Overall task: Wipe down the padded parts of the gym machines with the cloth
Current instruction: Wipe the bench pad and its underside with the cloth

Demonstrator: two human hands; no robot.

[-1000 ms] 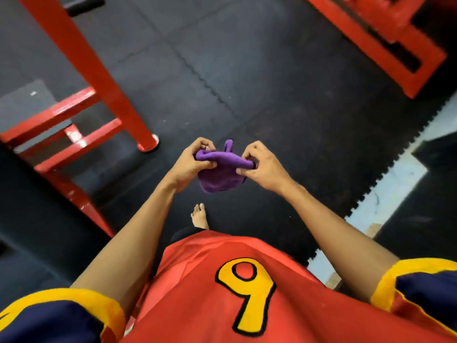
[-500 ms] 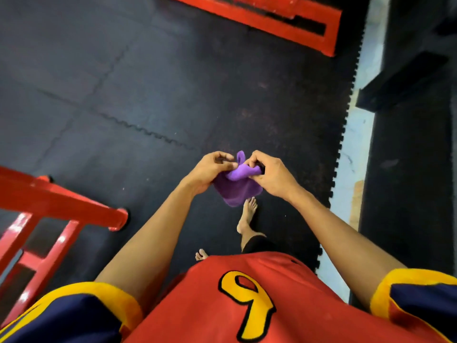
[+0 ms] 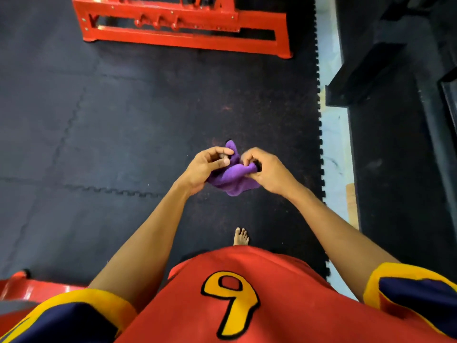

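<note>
Two hands meet at frame centre: left hand (image 3: pixel 205 167), right hand (image 3: pixel 267 169) each pinch purple cloth (image 3: pixel 232 180), likely refolding for wiping; red machine frame (image 3: pixel 185 42) upper centre, well apart

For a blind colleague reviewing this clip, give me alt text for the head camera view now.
Looking down, a person's left hand and right hand pinch a bunched purple cloth between them over black interlocking floor mats. A red machine frame stands ahead, and one bare foot shows on the mats.
</note>
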